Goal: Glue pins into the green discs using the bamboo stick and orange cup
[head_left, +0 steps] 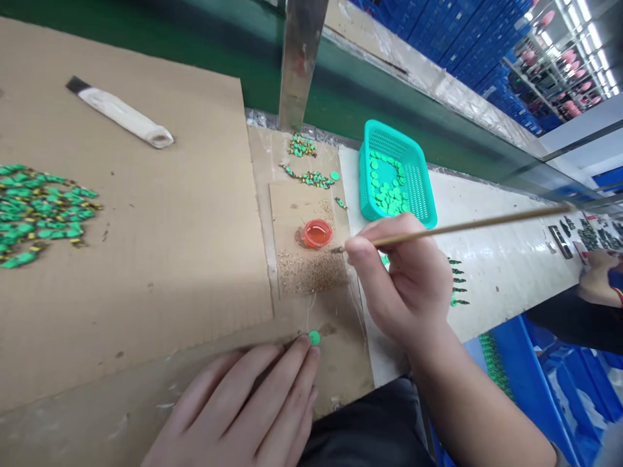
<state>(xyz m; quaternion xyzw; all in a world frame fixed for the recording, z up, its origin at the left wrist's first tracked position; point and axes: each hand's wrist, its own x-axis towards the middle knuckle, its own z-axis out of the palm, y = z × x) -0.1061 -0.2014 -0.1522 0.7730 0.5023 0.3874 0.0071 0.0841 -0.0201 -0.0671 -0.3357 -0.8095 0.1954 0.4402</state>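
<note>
My right hand (406, 279) grips a thin paintbrush (467, 227), its dark tip pointing left beside a red cap (318, 233) of orange-red liquid. The cap sits on a small cardboard square (311, 201) strewn with tiny brown specks. Below it, my left hand (253, 402) has its fingers pressed together around a small green disc (314, 338), which pokes out past the fingertips; the rest of the piece is hidden. Small green, black and yellow pieces (316, 179) lie beyond the cap. Several slim dark pieces (457, 280) form a column right of my right hand.
A teal basket (424, 194) with green discs stands beyond my right hand. At left, a heap of green pieces (43, 214) and a white tube-like object with a dark end (121, 115) lie on a cardboard sheet (195, 194). Another person's hand (601, 275) is at far right.
</note>
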